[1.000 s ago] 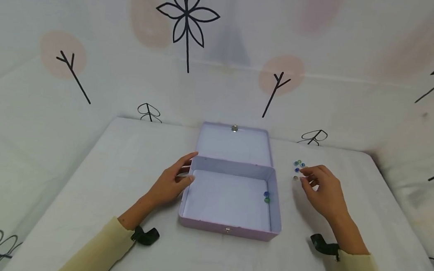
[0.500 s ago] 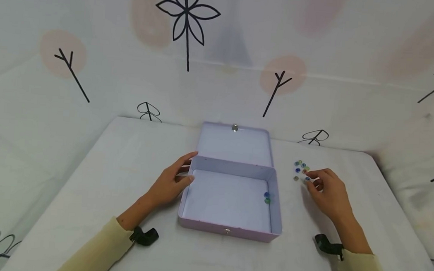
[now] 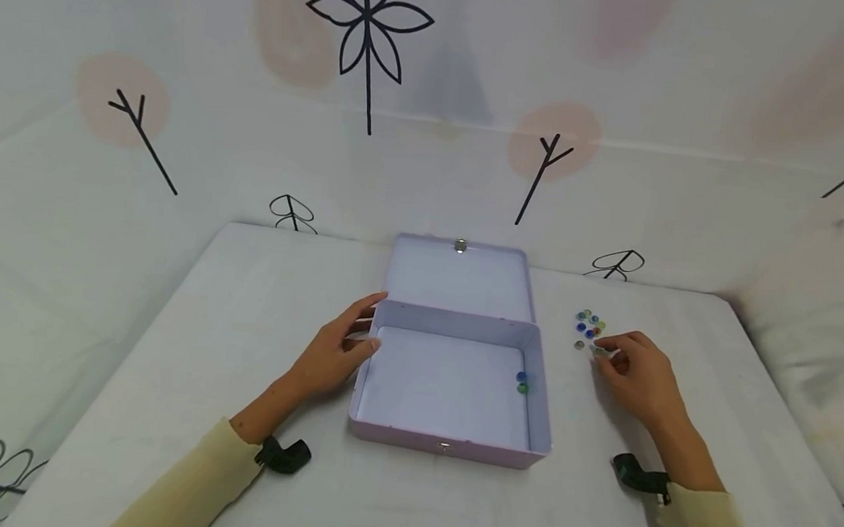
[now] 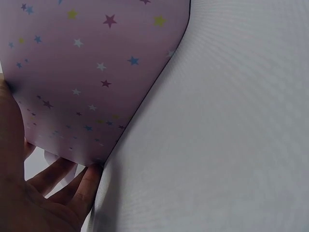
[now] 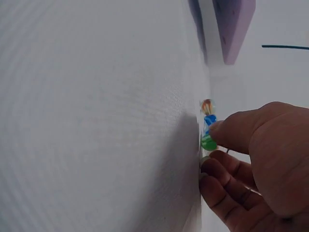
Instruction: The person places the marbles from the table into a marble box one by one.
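A lilac tin box (image 3: pixel 447 450) lies open on the table, its hinged lid (image 3: pixel 460 282) folded back. Inside, by the right wall, sit a blue marble (image 3: pixel 521 377) and a green marble (image 3: pixel 523 388). My left hand (image 3: pixel 333 347) holds the box's left side, thumb over the rim and fingers at the back corner; the left wrist view shows the star-printed outer wall (image 4: pixel 96 72). Right of the box, my right hand (image 3: pixel 640 378) pinches a green marble (image 5: pixel 208 142) low at the tabletop. Several loose marbles (image 3: pixel 581 327) lie just beyond its fingertips.
White cloth covers the table (image 3: pixel 246 285), which meets a patterned fabric backdrop (image 3: pixel 435 176) at the rear. A dark wrist camera (image 3: pixel 283 455) is strapped on the left wrist, another wrist camera (image 3: pixel 637 474) on the right.
The right hand first drew slightly right, with a blue marble at its fingertips. That marble now lies farther back among the others, and a green one is between the fingers. The left hand stays put.
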Demonstrator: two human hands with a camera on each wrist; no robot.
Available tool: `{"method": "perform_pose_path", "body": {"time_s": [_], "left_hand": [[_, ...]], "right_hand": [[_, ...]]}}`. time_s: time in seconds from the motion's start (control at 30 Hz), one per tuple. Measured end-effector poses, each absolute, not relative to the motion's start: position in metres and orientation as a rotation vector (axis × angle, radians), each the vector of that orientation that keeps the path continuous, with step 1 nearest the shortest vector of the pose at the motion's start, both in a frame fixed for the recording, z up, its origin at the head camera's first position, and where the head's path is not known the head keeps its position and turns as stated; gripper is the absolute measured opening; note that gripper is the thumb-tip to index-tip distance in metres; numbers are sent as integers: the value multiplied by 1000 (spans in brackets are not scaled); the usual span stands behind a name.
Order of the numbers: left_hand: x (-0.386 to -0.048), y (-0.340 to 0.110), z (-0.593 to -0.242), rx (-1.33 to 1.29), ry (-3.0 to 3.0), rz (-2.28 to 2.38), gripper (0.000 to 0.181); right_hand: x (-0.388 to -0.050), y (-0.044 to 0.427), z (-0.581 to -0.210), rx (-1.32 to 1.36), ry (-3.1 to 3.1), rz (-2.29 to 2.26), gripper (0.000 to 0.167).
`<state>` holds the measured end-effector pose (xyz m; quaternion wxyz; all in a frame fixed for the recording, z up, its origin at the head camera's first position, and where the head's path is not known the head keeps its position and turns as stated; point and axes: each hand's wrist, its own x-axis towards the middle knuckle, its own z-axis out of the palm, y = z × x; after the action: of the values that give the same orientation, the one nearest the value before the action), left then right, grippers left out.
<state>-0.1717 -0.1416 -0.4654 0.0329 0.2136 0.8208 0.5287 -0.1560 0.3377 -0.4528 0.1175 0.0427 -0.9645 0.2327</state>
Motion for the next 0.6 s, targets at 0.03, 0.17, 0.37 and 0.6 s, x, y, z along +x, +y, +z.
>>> {"method": "perform_pose_path", "body": {"time_s": [0.03,0.17,0.37,0.6], "left_hand": [[-172,-141,-465,657,2527,1626,67],[-173,-141,-465,646,2532,1614,67],[-174,-141,-465,635,2535,1607,65],[-172,-142,-464,637,2525,1621,65]], "right_hand": [[-156,338,-453,130,-2822,678,22],[-157,340,-451,153,-2818,680,18],[-158,340,-450,183,-2820,706,15],[-157,340,-450,178,-2863,713,16]]}}
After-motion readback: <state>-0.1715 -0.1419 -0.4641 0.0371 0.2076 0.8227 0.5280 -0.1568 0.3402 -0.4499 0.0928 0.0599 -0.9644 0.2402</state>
